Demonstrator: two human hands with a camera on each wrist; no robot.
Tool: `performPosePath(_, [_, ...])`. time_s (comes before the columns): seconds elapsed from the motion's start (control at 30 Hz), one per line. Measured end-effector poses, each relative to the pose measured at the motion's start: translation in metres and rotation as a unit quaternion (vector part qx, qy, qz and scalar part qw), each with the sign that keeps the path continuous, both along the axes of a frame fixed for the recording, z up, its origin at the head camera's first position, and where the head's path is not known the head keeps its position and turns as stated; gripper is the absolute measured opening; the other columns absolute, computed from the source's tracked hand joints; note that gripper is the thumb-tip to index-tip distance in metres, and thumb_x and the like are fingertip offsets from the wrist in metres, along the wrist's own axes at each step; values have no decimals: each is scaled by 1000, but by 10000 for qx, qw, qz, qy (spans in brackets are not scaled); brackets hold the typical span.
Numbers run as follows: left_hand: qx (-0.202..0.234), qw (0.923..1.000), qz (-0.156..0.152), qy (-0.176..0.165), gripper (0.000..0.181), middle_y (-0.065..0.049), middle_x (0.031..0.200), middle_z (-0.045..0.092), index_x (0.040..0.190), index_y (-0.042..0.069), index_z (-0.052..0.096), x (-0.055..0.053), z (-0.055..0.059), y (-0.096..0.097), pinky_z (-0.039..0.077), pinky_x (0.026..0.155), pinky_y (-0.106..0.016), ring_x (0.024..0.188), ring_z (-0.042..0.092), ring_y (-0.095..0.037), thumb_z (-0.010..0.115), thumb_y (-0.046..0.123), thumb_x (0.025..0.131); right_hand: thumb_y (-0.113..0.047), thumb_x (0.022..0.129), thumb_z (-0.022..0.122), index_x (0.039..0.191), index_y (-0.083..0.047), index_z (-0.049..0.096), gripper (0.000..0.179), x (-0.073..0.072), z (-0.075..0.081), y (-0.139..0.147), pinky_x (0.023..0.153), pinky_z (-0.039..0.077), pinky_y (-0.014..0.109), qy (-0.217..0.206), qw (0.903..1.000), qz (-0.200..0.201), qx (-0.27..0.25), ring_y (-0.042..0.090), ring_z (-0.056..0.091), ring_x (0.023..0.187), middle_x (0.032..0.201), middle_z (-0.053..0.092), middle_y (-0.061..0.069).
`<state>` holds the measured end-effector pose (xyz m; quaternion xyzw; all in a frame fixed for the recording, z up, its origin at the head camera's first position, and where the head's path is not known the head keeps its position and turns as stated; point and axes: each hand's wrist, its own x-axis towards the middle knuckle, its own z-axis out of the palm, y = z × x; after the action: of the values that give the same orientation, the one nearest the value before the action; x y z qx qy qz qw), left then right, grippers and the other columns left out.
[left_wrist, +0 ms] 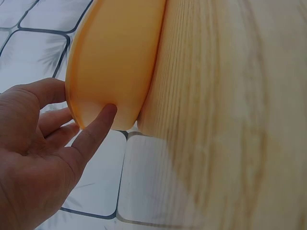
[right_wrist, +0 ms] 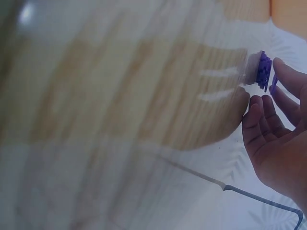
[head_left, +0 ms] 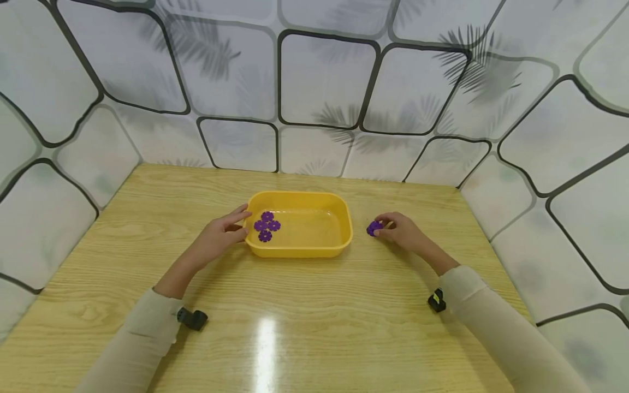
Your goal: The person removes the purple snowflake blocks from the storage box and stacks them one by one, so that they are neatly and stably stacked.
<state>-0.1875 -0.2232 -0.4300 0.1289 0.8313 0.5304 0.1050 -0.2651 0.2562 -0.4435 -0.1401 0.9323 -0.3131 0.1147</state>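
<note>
At the left end of a yellow plastic tub, my left hand grips the wall, thumb on the outside and fingers at the rim. Its thumb and bent index finger show in the left wrist view. Inside the tub, at its left, lie several purple flower-shaped discs. Right of the tub, my right hand is at a small stack of purple discs. In the right wrist view, thumb and index finger pinch one purple disc beside the stack; the other fingers are curled.
Everything stands on a light wood-grain table. Patterned cloth walls rise behind it and at both sides. Small black devices sit at both wrists.
</note>
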Motion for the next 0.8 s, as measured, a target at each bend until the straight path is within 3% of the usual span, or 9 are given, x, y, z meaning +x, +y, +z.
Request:
performPosePath(0.4, [-64, 10000, 20, 17, 56, 2, 169, 18, 156, 7, 38, 0, 0, 0, 53, 101, -39, 129, 54, -34, 55, 22, 104, -24, 97, 69, 134, -1, 61, 44, -4, -3, -1, 90, 53, 48, 115, 9997, 154, 124, 33, 60, 106, 121, 61, 20])
performPosePath(0.8, [-126, 9999, 35, 39, 56, 2, 169, 18, 156, 7, 38, 2, 2, 1, 51, 103, -44, 129, 54, -34, 55, 23, 104, -27, 94, 72, 139, 0, 57, 54, -3, -6, -5, 95, 51, 50, 86, 9995, 180, 256, 34, 58, 109, 126, 59, 21])
